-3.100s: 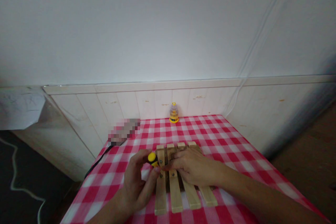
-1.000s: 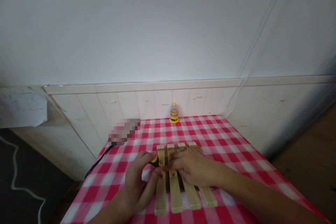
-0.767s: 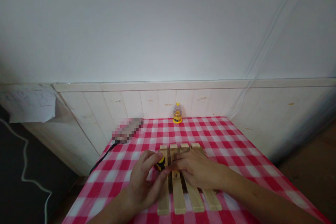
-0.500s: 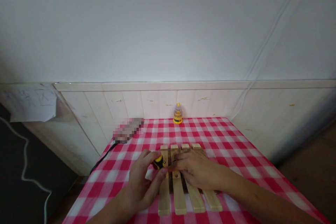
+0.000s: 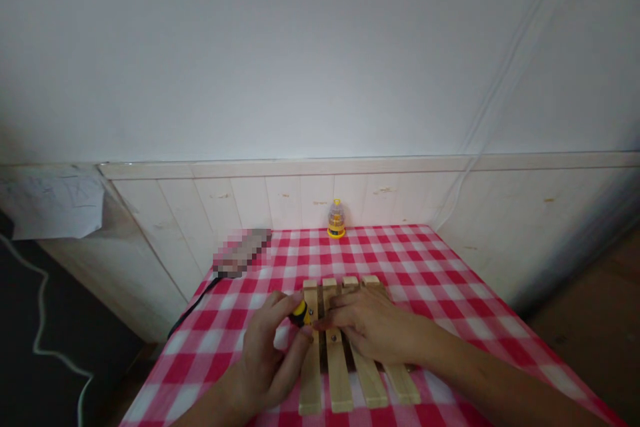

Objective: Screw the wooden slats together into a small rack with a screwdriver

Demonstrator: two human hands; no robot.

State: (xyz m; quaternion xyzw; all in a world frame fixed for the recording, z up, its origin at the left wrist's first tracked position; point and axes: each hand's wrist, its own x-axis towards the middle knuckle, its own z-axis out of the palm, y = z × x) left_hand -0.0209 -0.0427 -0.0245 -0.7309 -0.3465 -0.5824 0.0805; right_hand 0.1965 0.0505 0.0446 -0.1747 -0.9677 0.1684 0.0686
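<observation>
A slatted wooden rack [image 5: 340, 380] of light planks lies on the red-and-white checked tablecloth [image 5: 435, 280]. My left hand [image 5: 267, 360] is closed round a small yellow-and-black screwdriver [image 5: 300, 312], whose tip meets the leftmost slat near a screw. My right hand [image 5: 373, 327] lies across the slats, fingers curled and pressing down beside the screwdriver tip. Most of the tool's shaft is hidden by my fingers.
A small yellow-based clear dome container [image 5: 336, 220] stands at the table's far edge by the white panelled wall. A blurred grey object [image 5: 240, 252] with a black cable lies at the far left corner. The table's left and right edges drop to the floor.
The view has shifted slightly up and right. My left hand's fingers have turned a little round the screwdriver; both hands stay on the same spot of the rack.
</observation>
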